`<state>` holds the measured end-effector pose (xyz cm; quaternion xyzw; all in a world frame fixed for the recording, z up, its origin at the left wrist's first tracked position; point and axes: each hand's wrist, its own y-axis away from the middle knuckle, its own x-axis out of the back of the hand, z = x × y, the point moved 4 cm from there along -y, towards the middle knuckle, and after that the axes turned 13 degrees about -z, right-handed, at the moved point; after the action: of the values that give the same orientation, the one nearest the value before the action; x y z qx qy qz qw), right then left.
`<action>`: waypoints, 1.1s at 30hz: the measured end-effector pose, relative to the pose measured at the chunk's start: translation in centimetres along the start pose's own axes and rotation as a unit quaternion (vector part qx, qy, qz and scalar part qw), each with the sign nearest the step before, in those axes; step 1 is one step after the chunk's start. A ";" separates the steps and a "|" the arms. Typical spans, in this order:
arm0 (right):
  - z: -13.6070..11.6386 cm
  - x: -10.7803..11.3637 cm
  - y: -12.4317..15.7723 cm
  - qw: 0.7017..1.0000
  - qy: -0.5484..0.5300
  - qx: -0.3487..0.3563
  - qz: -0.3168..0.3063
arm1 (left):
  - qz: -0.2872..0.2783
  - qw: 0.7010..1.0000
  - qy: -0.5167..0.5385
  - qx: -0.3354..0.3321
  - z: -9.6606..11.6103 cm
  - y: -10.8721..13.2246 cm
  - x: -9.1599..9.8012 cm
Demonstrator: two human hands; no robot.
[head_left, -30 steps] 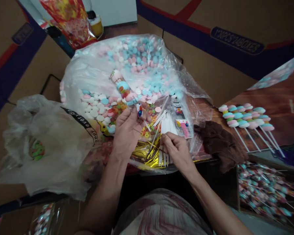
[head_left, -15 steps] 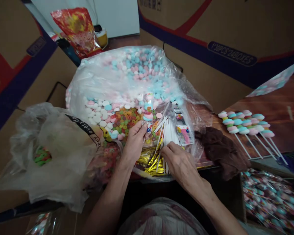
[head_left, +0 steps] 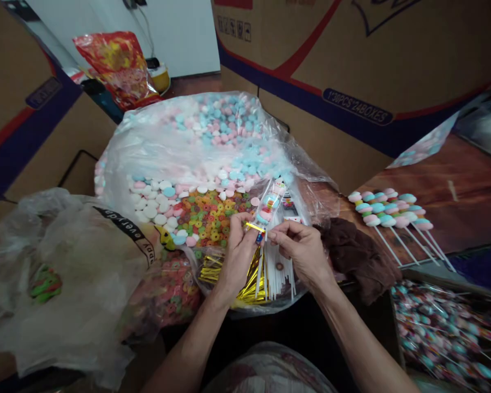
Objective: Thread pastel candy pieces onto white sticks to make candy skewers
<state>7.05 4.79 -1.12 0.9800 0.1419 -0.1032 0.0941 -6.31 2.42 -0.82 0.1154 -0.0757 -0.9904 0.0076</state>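
My left hand (head_left: 238, 254) pinches the lower end of a clear-wrapped candy skewer (head_left: 270, 202), stacked with pink, blue and white pieces and tilted up to the right. A gold twist tie (head_left: 254, 226) lies across the wrapper's gathered bottom at my left fingertips. My right hand (head_left: 298, 245) is closed at the tie's right end, its fingertips beside the wrapper. Below both hands are gold ties (head_left: 213, 270) and white sticks (head_left: 276, 273). Coloured candy rings (head_left: 210, 218) and white and pink round candies (head_left: 149, 204) lie beyond my left hand.
A large clear bag (head_left: 159, 142) of candies spreads behind. A plastic bag (head_left: 90, 273) stands left. Finished-looking skewers (head_left: 388, 207) lie right, above a box of wrapped ones (head_left: 437, 327). A brown cloth (head_left: 352, 251) is near my right hand. Cardboard boxes (head_left: 311, 114) flank the table.
My right hand has risen from the sticks and ties to the wrapped skewer. A gold tie now lies across the wrapper. The skewer has tilted right, and the camera view has shifted.
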 end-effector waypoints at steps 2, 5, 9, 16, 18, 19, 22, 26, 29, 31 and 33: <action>0.4 0.0 0.0 0.999 -0.046 -0.014 0.003 | -0.022 1.000 -0.004 0.008 -0.1 -0.1 -0.4; 0.4 0.0 0.0 0.996 -0.084 -0.031 -0.005 | -0.027 0.999 -0.035 -0.004 -0.1 -0.2 -0.6; 0.0 0.2 0.1 0.996 -0.090 -0.021 -0.001 | -0.025 0.997 -0.063 -0.030 -0.1 -0.4 -0.9; 0.2 0.4 0.4 0.997 -0.081 -0.003 0.005 | -0.021 0.999 -0.041 -0.009 -0.6 -0.3 -1.2; 0.0 0.4 0.7 0.998 -0.066 0.001 0.003 | -0.023 1.000 0.014 0.004 -0.8 -0.4 -1.3; -0.2 0.5 0.9 0.998 -0.061 -0.002 -0.005 | -0.024 0.999 0.042 0.011 -0.9 -0.4 -1.4; -0.8 0.4 1.8 0.995 -0.071 -0.034 -0.063 | -0.014 0.996 0.091 0.022 -0.9 -0.6 -1.5; -1.3 0.6 2.5 0.987 -0.123 -0.037 -0.099 | 0.008 0.993 0.110 0.031 -0.7 -0.7 -1.4; -1.3 1.1 2.0 0.993 -0.110 0.015 -0.029 | 0.007 0.992 0.121 0.034 -0.5 -0.6 -1.5; -1.3 1.1 1.6 0.997 -0.058 0.046 0.018 | -0.006 0.991 0.130 0.036 -0.3 -0.5 -1.8; -1.3 0.7 1.3 0.996 -0.001 0.068 0.049 | -0.021 0.990 0.134 0.040 0.0 -0.3 -2.1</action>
<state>8.33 4.04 0.12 0.9898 0.0858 -0.1088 0.0322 -4.22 2.74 -0.42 0.2492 -0.1112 -0.9620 -0.0082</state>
